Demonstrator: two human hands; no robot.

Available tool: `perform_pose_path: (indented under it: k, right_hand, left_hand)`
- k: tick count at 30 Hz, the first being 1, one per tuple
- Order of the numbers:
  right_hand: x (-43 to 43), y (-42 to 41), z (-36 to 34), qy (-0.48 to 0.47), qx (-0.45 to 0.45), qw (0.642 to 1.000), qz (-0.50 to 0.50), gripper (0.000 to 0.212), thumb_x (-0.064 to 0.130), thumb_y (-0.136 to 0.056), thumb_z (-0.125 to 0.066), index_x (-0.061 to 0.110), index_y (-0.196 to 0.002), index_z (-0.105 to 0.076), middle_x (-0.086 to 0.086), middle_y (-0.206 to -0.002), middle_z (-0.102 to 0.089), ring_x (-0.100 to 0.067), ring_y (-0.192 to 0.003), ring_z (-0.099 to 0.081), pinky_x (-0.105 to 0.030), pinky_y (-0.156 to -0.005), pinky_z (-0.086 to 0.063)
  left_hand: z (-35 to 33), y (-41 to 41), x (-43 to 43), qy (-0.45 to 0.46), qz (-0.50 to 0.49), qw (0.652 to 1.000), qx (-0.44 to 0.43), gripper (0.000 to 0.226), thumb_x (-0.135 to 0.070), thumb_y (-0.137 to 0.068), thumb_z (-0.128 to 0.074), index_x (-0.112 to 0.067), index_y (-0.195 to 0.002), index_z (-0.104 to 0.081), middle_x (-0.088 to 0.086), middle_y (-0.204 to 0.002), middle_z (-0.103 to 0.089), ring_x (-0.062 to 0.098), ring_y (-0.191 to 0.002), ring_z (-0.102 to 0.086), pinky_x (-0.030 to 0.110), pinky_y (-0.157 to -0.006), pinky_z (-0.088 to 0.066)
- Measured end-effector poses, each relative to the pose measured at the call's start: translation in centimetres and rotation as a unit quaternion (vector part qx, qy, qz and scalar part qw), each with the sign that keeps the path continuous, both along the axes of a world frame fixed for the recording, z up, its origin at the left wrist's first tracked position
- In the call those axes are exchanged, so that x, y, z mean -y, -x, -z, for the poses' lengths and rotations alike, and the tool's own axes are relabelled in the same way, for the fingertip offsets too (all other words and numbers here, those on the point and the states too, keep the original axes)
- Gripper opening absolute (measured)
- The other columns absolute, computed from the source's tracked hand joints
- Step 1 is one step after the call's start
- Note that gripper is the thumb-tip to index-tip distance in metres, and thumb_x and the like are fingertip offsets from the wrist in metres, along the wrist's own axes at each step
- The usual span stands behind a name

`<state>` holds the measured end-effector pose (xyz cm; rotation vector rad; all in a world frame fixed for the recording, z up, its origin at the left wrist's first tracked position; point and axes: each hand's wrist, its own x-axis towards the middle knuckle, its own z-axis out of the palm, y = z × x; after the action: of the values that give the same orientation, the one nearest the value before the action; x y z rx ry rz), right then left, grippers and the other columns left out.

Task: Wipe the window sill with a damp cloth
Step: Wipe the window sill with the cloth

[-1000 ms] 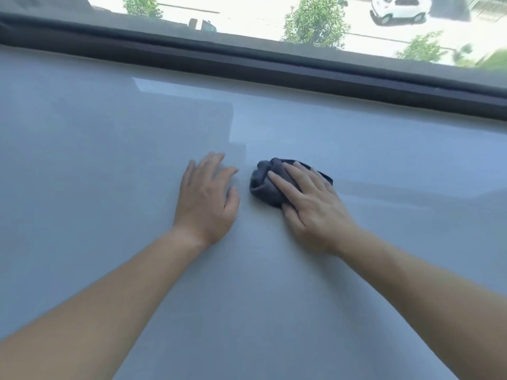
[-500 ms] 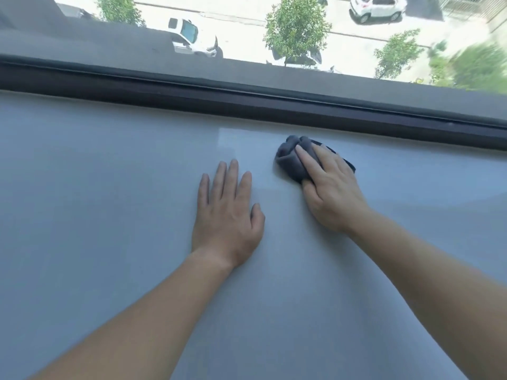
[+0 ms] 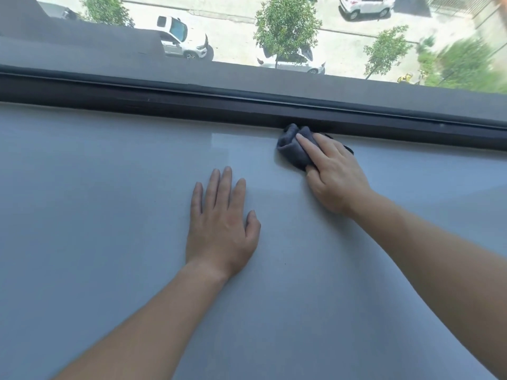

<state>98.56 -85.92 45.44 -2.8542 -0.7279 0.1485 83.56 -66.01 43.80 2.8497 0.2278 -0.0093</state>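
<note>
A wide, pale grey window sill fills most of the view. A bunched dark grey cloth lies at the sill's far edge, touching the dark window frame. My right hand presses down on the cloth with its fingers spread over it; part of the cloth is hidden under the palm. My left hand rests flat on the sill, fingers together, holding nothing, a hand's width to the left of and nearer than the cloth.
The dark frame rail runs across the whole far edge of the sill. Beyond the glass lie a street with parked white cars and trees far below. Bare sill extends to both sides.
My right hand has pushed the cloth away from me, from mid-sill up to the window frame. My left hand stayed flat on the sill.
</note>
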Motion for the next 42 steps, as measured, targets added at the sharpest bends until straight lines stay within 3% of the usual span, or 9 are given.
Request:
perform_pose_path:
  k: [7, 13, 16, 18, 23, 29, 35, 39, 42]
  right_hand:
    - [1.4, 1.9, 0.5, -0.075, 0.006, 0.971, 0.226, 0.057, 0.022, -0.095, -0.041, 0.028, -0.151, -0.033, -0.003, -0.156, -0.033, -0.028, -0.141, -0.028, -0.038, -0.119, -0.019]
    - [3.2, 3.6, 0.9, 0.007, -0.019, 0.999, 0.046, 0.056, 0.035, -0.101, -0.039, 0.031, -0.155, -0.026, -0.001, -0.164, -0.023, -0.027, -0.149, -0.019, -0.043, -0.122, -0.017]
    - [4.8, 1.9, 0.3, -0.017, -0.020, 0.984, 0.176, 0.056, 0.031, -0.101, -0.039, 0.026, -0.155, -0.026, -0.006, -0.163, -0.024, -0.029, -0.148, -0.021, -0.042, -0.121, -0.017]
    - [3.5, 3.9, 0.5, -0.023, 0.001, 0.980, 0.195, 0.056, 0.029, -0.099, -0.040, 0.023, -0.154, -0.028, -0.008, -0.161, -0.025, -0.032, -0.146, -0.023, -0.045, -0.120, -0.019]
    - [5.0, 8.6, 1.0, -0.007, -0.036, 0.999, -0.005, 0.059, 0.042, -0.097, -0.033, 0.032, -0.155, -0.026, -0.002, -0.163, -0.023, -0.028, -0.151, -0.016, -0.045, -0.123, -0.013]
    - [4.0, 4.6, 1.2, -0.039, -0.011, 0.981, 0.192, 0.057, 0.033, -0.101, -0.038, 0.028, -0.156, -0.025, -0.007, -0.162, -0.023, -0.030, -0.149, -0.017, -0.044, -0.122, -0.013]
    - [6.3, 12.5, 0.8, -0.019, -0.042, 0.998, -0.047, 0.058, 0.040, -0.097, -0.039, 0.033, -0.154, -0.030, -0.003, -0.163, -0.026, -0.025, -0.151, -0.017, -0.045, -0.124, -0.013]
    - [8.0, 8.4, 0.6, -0.035, -0.035, 0.986, 0.159, 0.057, 0.031, -0.101, -0.040, 0.028, -0.156, -0.026, -0.006, -0.164, -0.021, -0.029, -0.150, -0.015, -0.043, -0.123, -0.010]
    - [6.9, 13.1, 0.8, -0.037, -0.029, 0.995, 0.090, 0.058, 0.031, -0.100, -0.042, 0.028, -0.156, -0.027, -0.007, -0.164, -0.021, -0.030, -0.151, -0.013, -0.046, -0.124, -0.009]
  left_hand:
    - [0.1, 0.1, -0.2, -0.002, -0.003, 1.000, -0.001, 0.066, -0.044, -0.091, -0.022, -0.016, -0.151, -0.028, 0.006, -0.165, -0.013, 0.021, -0.152, -0.002, 0.046, -0.123, 0.000]
    - [0.2, 0.1, -0.6, -0.002, -0.005, 1.000, -0.003, 0.066, -0.045, -0.092, -0.021, -0.017, -0.152, -0.027, 0.005, -0.165, -0.012, 0.019, -0.152, 0.000, 0.044, -0.122, 0.002]
    - [0.2, 0.2, -0.6, -0.001, -0.003, 1.000, -0.008, 0.067, -0.045, -0.091, -0.020, -0.018, -0.152, -0.026, 0.005, -0.165, -0.010, 0.019, -0.152, 0.001, 0.044, -0.122, 0.003]
    - [0.1, 0.2, -0.8, 0.003, -0.003, 1.000, -0.013, 0.067, -0.045, -0.091, -0.018, -0.018, -0.153, -0.024, 0.004, -0.165, -0.008, 0.018, -0.152, 0.003, 0.043, -0.122, 0.006]
    - [-0.9, 0.9, -0.2, 0.050, 0.000, 0.999, 0.014, 0.064, -0.045, -0.095, -0.021, -0.016, -0.152, -0.024, 0.009, -0.164, -0.012, 0.021, -0.152, 0.001, 0.046, -0.121, 0.008]
    - [-1.4, 6.3, 5.3, 0.068, 0.055, 0.996, 0.012, 0.060, -0.043, -0.094, -0.031, -0.014, -0.145, -0.040, 0.013, -0.161, -0.022, 0.026, -0.152, -0.009, 0.053, -0.121, -0.001]
    - [-0.4, 8.1, 5.9, -0.009, 0.025, 0.999, -0.028, 0.064, -0.044, -0.093, -0.029, -0.016, -0.150, -0.034, 0.016, -0.163, -0.015, 0.030, -0.152, -0.006, 0.055, -0.121, -0.006]
    - [0.1, 8.1, 5.5, -0.033, 0.022, 0.999, -0.032, 0.065, -0.046, -0.093, -0.029, -0.017, -0.151, -0.032, 0.014, -0.164, -0.012, 0.027, -0.152, -0.003, 0.053, -0.121, -0.003]
    - [-0.1, 7.7, 5.8, -0.031, 0.016, 0.999, -0.032, 0.066, -0.047, -0.092, -0.028, -0.017, -0.151, -0.032, 0.013, -0.164, -0.012, 0.027, -0.152, -0.004, 0.053, -0.121, -0.004]
